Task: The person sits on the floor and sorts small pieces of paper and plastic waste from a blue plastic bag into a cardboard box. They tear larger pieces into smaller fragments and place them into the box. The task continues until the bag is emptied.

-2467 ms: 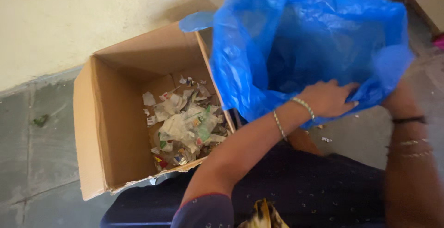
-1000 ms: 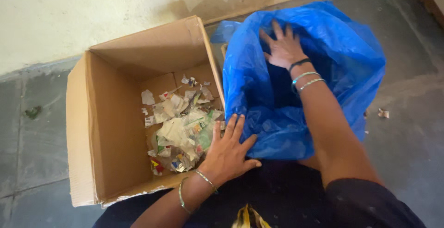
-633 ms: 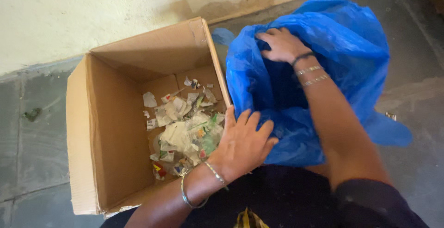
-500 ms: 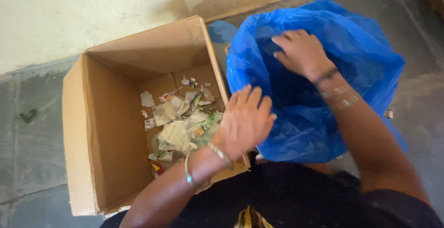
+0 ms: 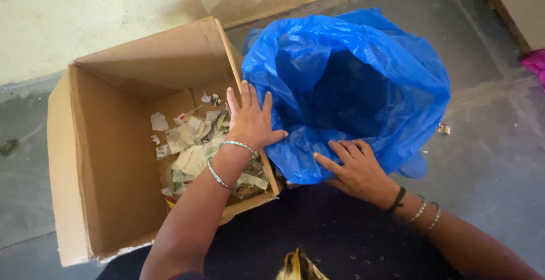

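Brown cardboard box [image 5: 108, 161] sits on the left, open, with torn paper scraps [image 5: 193, 149] lying in its bottom. The left hand [image 5: 250, 122] lies flat with its fingers spread on the box's right wall, gripping nothing. Just to the right, touching the box, is a big blue plastic bag [image 5: 352, 81] with its mouth wide open. The right hand [image 5: 355, 169] presses flat on the bag's near edge, not clenched. It looks like the bag is being held open beside the box. The scraps would need scooping up.
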